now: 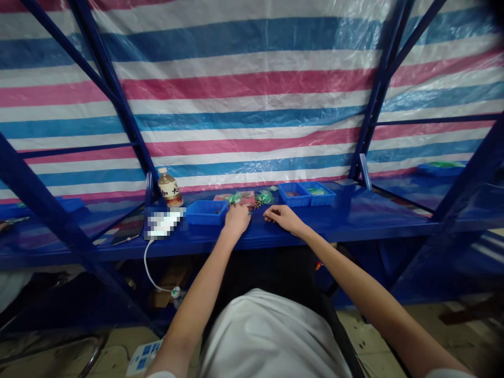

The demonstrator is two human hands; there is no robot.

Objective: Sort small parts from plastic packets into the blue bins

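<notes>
My left hand [237, 219] reaches down at the near edge of a small heap on the blue bench, its fingers bent and partly hidden. Small dark and brassy pieces [258, 203] lie just beyond its fingertips, too small to name. Green plastic bags [265, 197] rest around a flat pink-red piece [247, 196] behind that hand. To the right, apart from the heap, my right hand [284, 218] is held low over the bench with fingers curled and thumb and forefinger together. Whatever may be between them is too small to see.
A blue bin [205, 215] stands left of my hands; two more blue bins, one [293, 195] beside another [318, 194], stand at the back right. A drink bottle [170, 188], a phone [129, 230] and a white cable [146, 262] are at left. Blue posts [372, 115] frame the bench.
</notes>
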